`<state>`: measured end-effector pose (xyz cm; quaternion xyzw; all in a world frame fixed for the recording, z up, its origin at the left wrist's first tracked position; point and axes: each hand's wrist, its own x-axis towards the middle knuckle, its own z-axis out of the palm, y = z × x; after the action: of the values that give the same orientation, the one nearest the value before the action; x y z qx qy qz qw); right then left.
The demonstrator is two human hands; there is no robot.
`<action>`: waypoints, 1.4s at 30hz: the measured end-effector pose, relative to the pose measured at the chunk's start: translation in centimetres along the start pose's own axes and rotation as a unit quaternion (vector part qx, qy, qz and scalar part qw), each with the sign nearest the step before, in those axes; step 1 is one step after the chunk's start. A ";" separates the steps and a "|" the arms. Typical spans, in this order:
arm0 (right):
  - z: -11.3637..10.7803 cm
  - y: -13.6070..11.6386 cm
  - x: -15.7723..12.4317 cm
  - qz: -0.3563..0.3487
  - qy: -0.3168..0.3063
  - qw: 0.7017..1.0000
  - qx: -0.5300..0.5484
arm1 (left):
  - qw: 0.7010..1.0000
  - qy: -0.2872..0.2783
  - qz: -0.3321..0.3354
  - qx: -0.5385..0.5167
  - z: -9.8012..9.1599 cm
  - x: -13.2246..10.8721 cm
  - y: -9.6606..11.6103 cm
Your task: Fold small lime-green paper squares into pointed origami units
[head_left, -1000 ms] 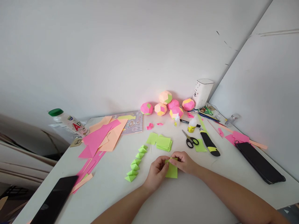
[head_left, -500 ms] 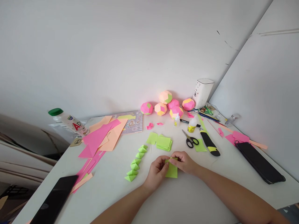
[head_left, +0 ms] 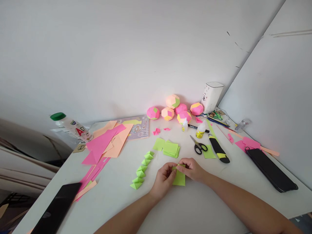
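Observation:
Both hands pinch one small green paper square (head_left: 179, 178) at its far edge, low over the white table. My left hand (head_left: 163, 177) is closed on the upper left part, thumb against the sheet. Across from it, my right hand (head_left: 192, 169) grips the upper right corner between thumb and fingers. Whatever fold lies under the fingertips is hidden. Left of my hands runs a slanting row of folded green paper units (head_left: 141, 172). Just beyond them lies a stack of green paper squares (head_left: 171, 149), with a loose green sheet (head_left: 159, 144) beside it.
Scissors (head_left: 198, 146), a box cutter (head_left: 218, 149) and glue bottles (head_left: 200, 131) lie beyond my right hand. Paper balls (head_left: 167, 113) sit by the wall. Pink paper sheets (head_left: 99, 144), a drink bottle (head_left: 70, 126) and a black tablet (head_left: 57, 208) are leftward; a black case (head_left: 270, 169) is rightward.

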<state>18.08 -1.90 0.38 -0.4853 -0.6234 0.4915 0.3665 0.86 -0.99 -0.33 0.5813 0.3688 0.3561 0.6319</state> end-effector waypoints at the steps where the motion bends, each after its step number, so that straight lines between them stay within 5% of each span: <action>1: 0.0 0.0 0.0 0.000 0.000 1.000 0.000 | 1.000 0.000 0.001 0.001 0.0 0.0 0.0; 42: 0.0 -0.1 -0.1 -0.003 0.003 1.000 -0.016 | 1.000 0.001 0.010 0.018 0.0 0.0 -0.2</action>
<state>18.04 -2.01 0.51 -0.4909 -0.6317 0.4783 0.3622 0.85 -0.96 -0.50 0.5956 0.3703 0.3561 0.6175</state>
